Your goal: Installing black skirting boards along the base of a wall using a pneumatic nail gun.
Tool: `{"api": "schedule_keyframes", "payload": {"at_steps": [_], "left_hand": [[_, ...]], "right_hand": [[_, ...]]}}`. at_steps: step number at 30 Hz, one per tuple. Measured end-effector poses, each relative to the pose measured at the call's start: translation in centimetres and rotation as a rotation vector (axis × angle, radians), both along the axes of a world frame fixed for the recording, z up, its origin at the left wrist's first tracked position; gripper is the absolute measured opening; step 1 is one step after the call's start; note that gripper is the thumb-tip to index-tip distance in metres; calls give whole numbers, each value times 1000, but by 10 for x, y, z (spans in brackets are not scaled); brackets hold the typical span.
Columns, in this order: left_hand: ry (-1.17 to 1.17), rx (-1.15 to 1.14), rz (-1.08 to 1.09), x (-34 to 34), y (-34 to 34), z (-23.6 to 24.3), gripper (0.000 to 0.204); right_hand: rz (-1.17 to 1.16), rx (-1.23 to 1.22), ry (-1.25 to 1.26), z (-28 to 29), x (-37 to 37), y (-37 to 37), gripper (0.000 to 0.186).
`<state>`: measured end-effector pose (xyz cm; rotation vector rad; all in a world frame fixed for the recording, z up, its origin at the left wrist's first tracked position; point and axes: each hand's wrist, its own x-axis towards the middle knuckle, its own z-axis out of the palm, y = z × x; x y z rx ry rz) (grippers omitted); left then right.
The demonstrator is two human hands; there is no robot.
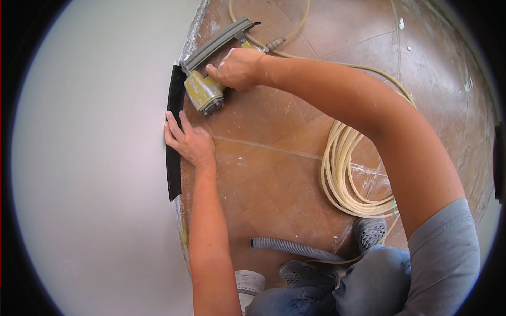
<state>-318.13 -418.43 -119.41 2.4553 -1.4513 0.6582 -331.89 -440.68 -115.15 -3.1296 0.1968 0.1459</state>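
My right hand (241, 68) is wrapped round the grip of a yellow pneumatic nail gun (202, 94) with a long grey magazine. The gun's nose end meets the upper end of a black skirting strip (174, 92), at the foot of the white wall (95, 158). Lower down, my left hand (194, 143) lies with spread fingers on that strip, pressing it to the wall. A thin cream air hose (363, 67) is joined to the gun by a metal coupling (275, 44) and passes behind my right forearm.
Looped cream hose (333, 168) lies in a coil on the brown, dusty floor (263, 179), partly behind my right arm. A grey corrugated tube (295, 247) is near my feet in grey clogs (370, 231). Beside my left forearm stands a white tub (249, 280).
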Motion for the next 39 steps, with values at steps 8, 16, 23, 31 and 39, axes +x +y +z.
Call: {"api": "schedule_keyframes", "payload": {"at_steps": [8,16,23,31,39], "left_hand": [[-17,12,-13,-3,-2,2,54],[-29,3,-15,-1,-1,-1,53],[-21,3,-5,-3,-3,3,54],[-4,15,8,-2,-2,2,52],[11,-15,-5,-1,1,0,48]], "right_hand": [[-1,5,-25,-2,-2,-1,60],[16,-54,-66,-4,-2,-1,68],[-14,18,23,2,1,-2,66],[27,-50,-56,-3,-14,6,53],[-289,104,-276,48,-47,30,41]]}}
